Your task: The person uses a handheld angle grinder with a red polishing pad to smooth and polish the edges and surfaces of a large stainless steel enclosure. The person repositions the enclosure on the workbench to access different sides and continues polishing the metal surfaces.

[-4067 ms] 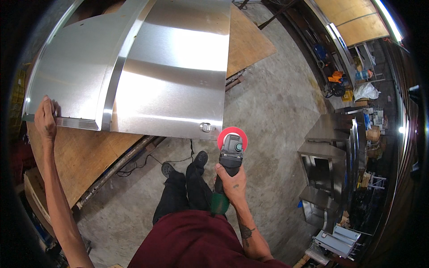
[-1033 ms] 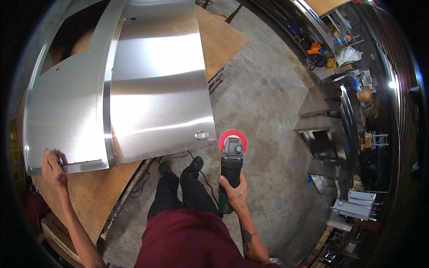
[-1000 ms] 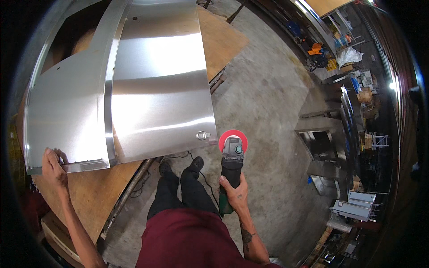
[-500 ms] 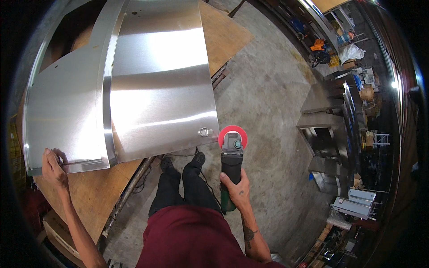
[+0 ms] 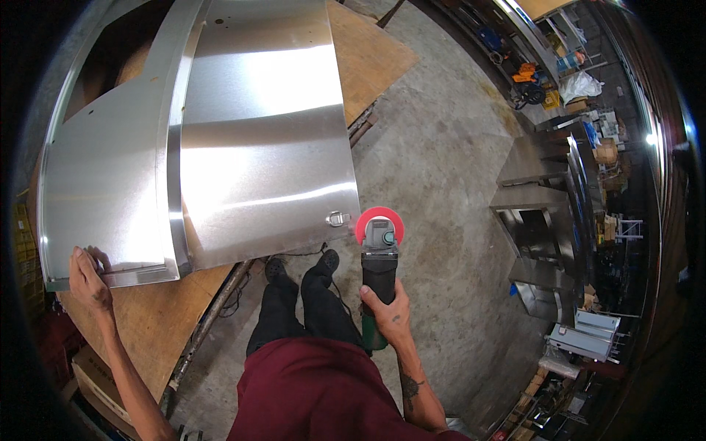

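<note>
My right hand (image 5: 390, 312) is wrapped round the dark body of an angle grinder (image 5: 380, 268). Its red disc (image 5: 396, 222) reaches the lower right corner of a shiny steel panel (image 5: 265, 162); whether the two touch I cannot tell. A small metal latch (image 5: 338, 218) sits on the panel near that corner. Far to the left, my left hand (image 5: 90, 283) is closed over the near edge of a steel frame (image 5: 110, 184), its fingers curled over the rim. The frame has a cut-out at its far end and lies along the panel's left side.
A wooden board (image 5: 147, 323) lies under the metalwork, with a pipe (image 5: 213, 316) along its edge. A cord lies on the floor by my shoes (image 5: 329, 259). At the right stand steel cabinets (image 5: 533, 198), shelves and a white bag (image 5: 579, 86).
The grinder has shifted slightly left, closer to the panel's corner, with my right hand still round it. My left hand keeps its place on the frame's edge.
</note>
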`<state>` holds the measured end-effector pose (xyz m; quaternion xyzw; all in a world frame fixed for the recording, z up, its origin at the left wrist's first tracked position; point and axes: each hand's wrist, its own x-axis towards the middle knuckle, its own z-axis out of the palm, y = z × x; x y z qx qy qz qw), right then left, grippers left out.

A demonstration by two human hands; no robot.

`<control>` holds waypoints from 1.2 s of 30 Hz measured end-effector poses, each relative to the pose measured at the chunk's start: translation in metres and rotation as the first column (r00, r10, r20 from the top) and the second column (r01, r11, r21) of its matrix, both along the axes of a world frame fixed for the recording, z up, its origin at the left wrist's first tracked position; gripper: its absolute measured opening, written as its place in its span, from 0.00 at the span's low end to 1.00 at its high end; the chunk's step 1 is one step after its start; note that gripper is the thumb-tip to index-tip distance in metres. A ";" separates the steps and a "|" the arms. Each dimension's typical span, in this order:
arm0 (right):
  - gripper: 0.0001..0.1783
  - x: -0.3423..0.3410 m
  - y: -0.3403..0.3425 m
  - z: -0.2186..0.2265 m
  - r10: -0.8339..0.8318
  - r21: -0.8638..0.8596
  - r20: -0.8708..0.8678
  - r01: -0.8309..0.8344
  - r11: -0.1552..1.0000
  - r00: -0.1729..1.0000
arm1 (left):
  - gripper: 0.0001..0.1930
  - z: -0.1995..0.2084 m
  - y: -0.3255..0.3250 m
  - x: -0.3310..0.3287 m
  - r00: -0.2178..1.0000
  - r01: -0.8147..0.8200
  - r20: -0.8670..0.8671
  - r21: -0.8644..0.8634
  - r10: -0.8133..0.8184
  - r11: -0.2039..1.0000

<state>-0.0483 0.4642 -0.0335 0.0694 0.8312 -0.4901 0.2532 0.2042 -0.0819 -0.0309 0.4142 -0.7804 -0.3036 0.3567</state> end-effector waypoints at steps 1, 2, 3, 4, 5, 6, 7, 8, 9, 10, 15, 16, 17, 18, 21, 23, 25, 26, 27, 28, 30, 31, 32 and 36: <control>0.31 0.000 0.002 0.001 -0.004 0.020 0.019 0.004 1.000 1.000 | 0.23 0.001 0.003 -0.003 1.000 -0.005 -0.023 0.020 0.006 1.000; 0.33 -0.002 -0.002 0.009 -0.007 0.040 0.039 0.006 0.999 0.999 | 0.23 0.003 0.005 -0.004 0.999 -0.012 -0.045 0.039 0.013 0.999; 0.36 -0.003 -0.004 0.013 -0.011 0.060 0.059 0.008 0.998 0.998 | 0.23 0.003 0.003 -0.002 1.000 -0.001 0.009 -0.024 0.002 1.000; 0.33 -0.003 -0.004 0.010 -0.004 0.056 0.048 0.001 0.998 0.999 | 0.23 0.003 0.001 0.001 0.998 0.012 0.064 -0.085 -0.007 0.996; 0.31 -0.002 -0.003 0.008 0.002 0.054 0.035 -0.004 0.999 0.999 | 0.23 0.003 -0.001 0.003 0.993 0.031 0.118 -0.144 -0.013 0.989; 0.29 -0.002 -0.002 0.007 0.008 0.052 0.022 -0.009 0.999 1.000 | 0.23 0.002 -0.001 0.003 0.997 0.018 0.076 -0.099 -0.010 0.995; 0.29 -0.001 -0.002 0.007 0.020 0.058 0.008 -0.020 0.998 1.000 | 0.23 0.000 -0.002 0.003 0.999 0.008 0.035 -0.054 -0.006 0.999; 0.29 0.000 -0.005 0.009 0.031 0.065 -0.005 -0.030 0.997 1.000 | 0.23 -0.001 -0.001 0.002 1.000 0.000 -0.005 -0.007 0.000 1.000; 0.29 0.000 -0.006 0.010 0.042 0.071 -0.017 -0.041 0.997 0.999 | 0.23 -0.001 0.000 0.001 1.000 -0.012 -0.004 0.000 0.012 1.000; 0.29 0.001 -0.006 0.009 0.039 0.058 -0.015 -0.039 0.998 0.999 | 0.23 0.000 0.002 -0.001 1.000 -0.024 -0.004 0.007 0.024 1.000; 0.30 0.001 -0.007 0.006 -0.014 0.011 -0.012 0.014 1.000 1.000 | 0.24 0.000 -0.003 0.008 0.987 -0.001 0.159 -0.143 0.024 0.990; 0.31 0.001 -0.004 0.003 -0.029 0.003 0.016 0.029 1.000 0.999 | 0.24 0.000 -0.001 0.007 0.989 -0.011 0.145 -0.112 0.028 0.994; 0.32 0.001 0.000 -0.001 -0.046 -0.005 0.045 0.046 0.999 0.998 | 0.24 0.001 0.001 0.004 0.991 -0.021 0.132 -0.081 0.031 0.996; 0.34 0.000 0.003 -0.005 -0.062 -0.013 0.073 0.063 0.998 0.995 | 0.24 0.000 -0.001 0.004 0.991 -0.014 0.132 -0.096 0.027 0.995; 0.28 0.001 0.005 -0.010 -0.043 0.001 0.029 0.043 0.999 0.999 | 0.24 -0.001 -0.004 0.005 0.991 0.003 0.136 -0.130 0.014 0.991; 0.27 0.002 0.001 -0.005 0.002 0.048 -0.014 -0.001 0.999 1.000 | 0.24 0.002 0.000 0.002 0.990 0.015 0.139 -0.140 0.004 0.990; 0.27 0.004 -0.002 -0.002 0.026 0.051 -0.028 -0.024 0.998 0.999 | 0.24 0.005 0.005 -0.005 0.995 0.003 0.104 -0.116 0.009 0.993; 0.27 0.004 -0.003 -0.002 0.029 0.027 -0.021 -0.028 0.999 0.999 | 0.24 0.006 0.006 -0.006 0.996 -0.004 0.086 -0.106 0.013 0.994; 0.27 0.004 -0.005 -0.001 0.032 0.003 -0.015 -0.032 0.999 0.999 | 0.24 0.007 0.005 -0.006 0.996 -0.003 0.085 -0.108 0.012 0.994; 0.27 0.004 -0.007 0.000 0.025 0.006 -0.018 -0.025 1.000 1.000 | 0.24 0.006 0.005 -0.004 0.996 -0.002 0.085 -0.110 0.011 0.994; 0.27 0.003 -0.010 0.004 0.011 0.011 -0.027 -0.011 1.000 1.000 | 0.24 0.008 0.006 -0.006 0.996 -0.009 0.089 -0.117 0.020 0.993; 0.29 0.003 -0.008 0.001 -0.007 0.006 -0.012 0.007 1.000 1.000 | 0.24 0.010 0.010 -0.010 0.995 -0.018 0.093 -0.121 0.030 0.992; 0.32 0.002 -0.006 -0.002 -0.025 0.001 0.002 0.025 1.000 1.000 | 0.24 0.011 0.012 -0.012 0.994 -0.027 0.097 -0.126 0.040 0.992; 0.34 -0.001 -0.005 -0.003 -0.024 0.003 0.016 0.024 1.000 1.000 | 0.24 0.005 0.011 -0.009 1.000 -0.008 0.005 -0.024 0.008 1.000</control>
